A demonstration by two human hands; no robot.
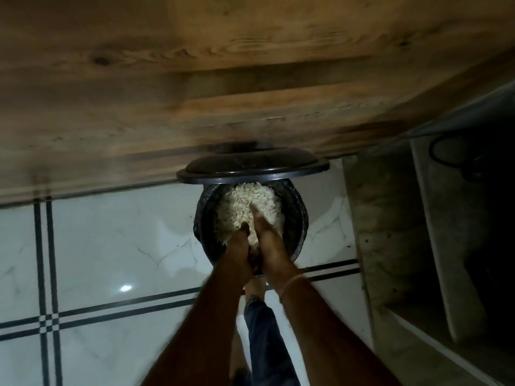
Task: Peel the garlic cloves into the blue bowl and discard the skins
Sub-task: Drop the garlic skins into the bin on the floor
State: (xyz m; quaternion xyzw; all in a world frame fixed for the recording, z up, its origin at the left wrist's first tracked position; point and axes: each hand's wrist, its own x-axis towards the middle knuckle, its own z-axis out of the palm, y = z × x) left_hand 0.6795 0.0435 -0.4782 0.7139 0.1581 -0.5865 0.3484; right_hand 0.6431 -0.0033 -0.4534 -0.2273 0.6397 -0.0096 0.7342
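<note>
Head view, looking straight down. Left hand (pixel 237 246) and right hand (pixel 269 240) are pressed side by side over the near rim of a round black plastic bin (pixel 298 218).

Right hand: fingers (pixel 255 211) straight, pointing into the bin, holding nothing. Left hand: knuckles bent, fingertips against a small pale clump between the two palms. Motion blur; cannot tell whether it grips the clump.

The pale papery garlic skins (pixel 239 201) lie heaped inside the bin, just beyond and beneath the fingertips. The bin's black lid (pixel 250 165) stands raised on the far side of the heap.

Beyond the lid, a brown wood-grain panel (pixel 250 79). Beneath the forearms, white marbled floor tiles with black lines (pixel 111 246) and a dark blue trouser leg (pixel 264 344).
</note>
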